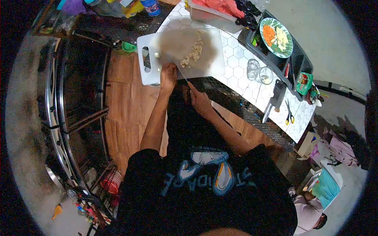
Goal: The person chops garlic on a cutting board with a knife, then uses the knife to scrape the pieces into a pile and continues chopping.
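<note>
A white cutting board [217,67] with a handle slot lies near the table corner, its middle darkened by shadow. Chopped pale pieces, garlic by their look [192,56], run in a loose strip across it. One larger pale piece [157,55] sits apart, near the slot. My right hand [201,103] grips a knife [183,74] by its handle, the thin blade pointing at the board's near edge. Beside the blade tip, my left hand [169,76] rests at that edge with curled fingers; whatever they pinch is hidden.
Right of the board stand two glasses [265,75], a cleaver [278,94] and yellow-handled scissors [290,118]. A plate [280,53] of orange and pale cut vegetables rests on a dark tray [305,63]. Behind is a plastic tub [214,16]. Another person [309,212] is at lower right.
</note>
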The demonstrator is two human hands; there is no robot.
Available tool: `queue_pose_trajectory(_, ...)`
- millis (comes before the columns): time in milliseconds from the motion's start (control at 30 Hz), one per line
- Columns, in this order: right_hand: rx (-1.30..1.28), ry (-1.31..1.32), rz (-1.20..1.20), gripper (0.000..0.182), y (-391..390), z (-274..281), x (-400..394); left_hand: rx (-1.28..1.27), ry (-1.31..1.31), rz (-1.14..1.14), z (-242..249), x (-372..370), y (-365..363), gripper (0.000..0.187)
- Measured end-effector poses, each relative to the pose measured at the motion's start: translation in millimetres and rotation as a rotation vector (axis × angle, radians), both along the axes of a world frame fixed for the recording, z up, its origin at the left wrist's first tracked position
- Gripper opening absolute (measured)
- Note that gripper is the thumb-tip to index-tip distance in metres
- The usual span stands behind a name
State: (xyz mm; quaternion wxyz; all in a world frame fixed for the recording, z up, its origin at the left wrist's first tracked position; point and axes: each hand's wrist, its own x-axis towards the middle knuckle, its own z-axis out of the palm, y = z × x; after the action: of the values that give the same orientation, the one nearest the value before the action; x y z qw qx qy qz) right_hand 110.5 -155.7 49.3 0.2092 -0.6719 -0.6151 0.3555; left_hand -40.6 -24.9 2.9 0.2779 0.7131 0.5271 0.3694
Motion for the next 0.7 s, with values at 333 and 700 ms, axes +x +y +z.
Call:
queue_pose_trajectory(333,-0.042,0.154,-0.052,0.044,2.3,17.0,10.0,0.032,0.021,0.019,-0.1,-2.7,3.8,0.009)
queue_pose_trajectory(700,0.021,0.171,-0.079,0.044,1.6,10.6,18.8,0.038,0.064,-0.012,2.1,-4.4,2.5,0.012)
